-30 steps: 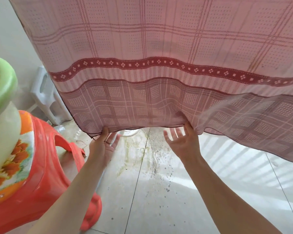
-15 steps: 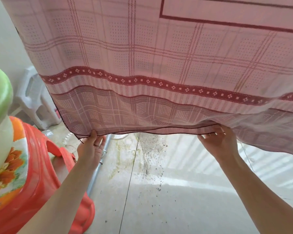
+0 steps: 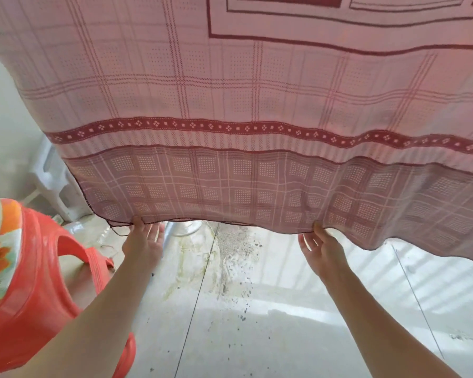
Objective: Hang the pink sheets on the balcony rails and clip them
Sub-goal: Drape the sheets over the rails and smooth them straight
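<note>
Pink sheet (image 3: pixel 230 105) hem pinched by left hand (image 3: pixel 144 242) and right hand (image 3: pixel 321 248).

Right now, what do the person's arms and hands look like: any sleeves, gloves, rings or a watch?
Both forearms are bare as far as the frame shows, with no sleeves in view. The left hand and right hand wear no gloves, and no watch or bracelet shows at either wrist. Rings cannot be ruled out: the fingers are partly hidden behind the sheet.
</note>
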Demonstrator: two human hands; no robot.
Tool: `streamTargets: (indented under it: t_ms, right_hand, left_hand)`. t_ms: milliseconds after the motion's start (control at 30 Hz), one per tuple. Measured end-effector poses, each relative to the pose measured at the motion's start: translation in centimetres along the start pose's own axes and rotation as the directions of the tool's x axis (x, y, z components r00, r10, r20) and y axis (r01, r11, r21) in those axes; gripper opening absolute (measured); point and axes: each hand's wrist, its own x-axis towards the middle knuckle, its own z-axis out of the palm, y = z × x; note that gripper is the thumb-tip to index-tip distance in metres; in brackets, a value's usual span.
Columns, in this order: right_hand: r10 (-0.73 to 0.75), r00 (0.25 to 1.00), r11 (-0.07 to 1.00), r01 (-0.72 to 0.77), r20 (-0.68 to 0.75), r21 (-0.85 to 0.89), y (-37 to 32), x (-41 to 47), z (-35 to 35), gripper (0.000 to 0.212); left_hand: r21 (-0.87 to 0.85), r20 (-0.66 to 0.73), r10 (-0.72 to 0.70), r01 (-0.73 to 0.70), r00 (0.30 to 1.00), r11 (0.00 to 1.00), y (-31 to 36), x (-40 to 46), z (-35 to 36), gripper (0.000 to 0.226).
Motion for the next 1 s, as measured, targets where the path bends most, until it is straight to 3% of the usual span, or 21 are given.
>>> streamTargets:
  t_ms: [67,133,233,300,333,400,433,567,767,867,1000]
  right_hand:
    - [0.026,0.999,0.999,-0.026,0.02,0.029,0.0,-0.1,-0.1,0.011]
    - [0.047,0.998,0.997,-0.05,0.051,0.058,-0.1,-0.4,-0.1,0.012]
    - [0.053,0.997,0.997,-0.056,0.064,0.061,-0.3,-1.0,-0.2,0.012]
    - [0.068,0.995,0.995,-0.074,0.069,0.074,-0.3,-1.6,-0.9,0.009]
    - [0.082,0.993,0.991,-0.09,0.082,0.098,-0.5,-1.9,-1.4,0.007]
    - [0.105,0.985,0.975,-0.13,0.14,0.18,-1.6,-2.5,-2.6,0.008]
    - [0.112,0.98,0.962,-0.148,0.164,0.229,-2.4,-2.8,-3.1,0.01]
    - [0.095,0.978,0.951,-0.145,0.188,0.273,-6.3,-3.2,-5.8,0.015]
    - [-0.036,0.98,0.956,-0.024,0.197,0.292,-11.5,-3.5,-10.3,0.034]
    - [-0.091,0.99,0.946,0.054,0.103,0.32,-14.2,-3.0,-12.6,0.009]
    - [-0.167,0.986,0.952,0.163,-0.007,0.257,-17.1,-1.8,-14.7,0.017]
  left_hand:
    - [0.035,0.116,-0.088,0.085,0.989,0.996,-2.1,-1.5,1.0,0.052]
    - [0.218,0.249,-0.259,0.207,0.933,0.954,-5.7,-4.1,2.8,0.073]
    - [0.432,0.378,-0.459,0.285,0.805,0.856,-11.6,-8.5,6.4,0.078]
    - [0.431,0.447,-0.478,0.286,0.756,0.856,-14.5,-10.7,8.5,0.08]
    - [0.421,0.481,-0.452,0.254,0.751,0.871,-15.5,-11.7,9.4,0.068]
    - [0.386,0.49,-0.365,0.179,0.792,0.905,-17.5,-12.8,10.0,0.022]
    - [0.353,0.471,-0.317,0.154,0.823,0.923,-17.9,-12.9,10.1,0.017]
    - [0.187,0.335,-0.234,0.179,0.913,0.966,-18.2,-12.7,9.3,0.038]
    - [0.195,0.187,-0.155,0.118,0.97,0.974,-17.5,-12.3,9.7,0.018]
    - [0.202,0.148,-0.126,0.095,0.981,0.975,-17.7,-12.2,10.0,0.013]
    - [0.227,0.124,-0.096,0.066,0.988,0.972,-17.8,-12.0,9.9,0.012]
